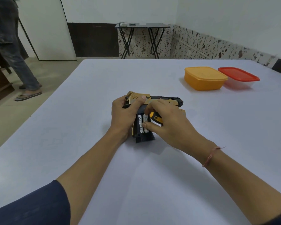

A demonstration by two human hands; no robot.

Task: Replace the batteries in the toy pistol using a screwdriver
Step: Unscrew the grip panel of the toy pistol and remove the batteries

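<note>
Head view. A gold-and-black toy pistol (162, 99) lies on its side on the pale bench (91, 88), barrel pointing to the right and grip pointing toward the person. The battery compartment in the grip is open, exposing two white batteries (141, 125) seated side by side lengthwise.

The left hand (124, 116) wraps the rear of the pistol: the thumb lies across the gold slide, while the fingers (126, 106) curl around the back edge of the grip, grasping the toy against the bench.

The right hand (167, 122) covers the trigger area and the right side of the grip. A screwdriver (156, 118) with a yellow-and-black handle is tucked under its fingers, held against the palm, with its shaft hidden. The right thumb (150, 125) presses on the right-hand battery near its lower half; the index fingertip rests at the upper end of the compartment.

A thin red thread (209, 157) circles the right wrist. An orange lidded container (204, 78) and a red-lidded clear container (239, 77) stand just beside each other at the far right of the bench, well apart from the pistol.
</note>
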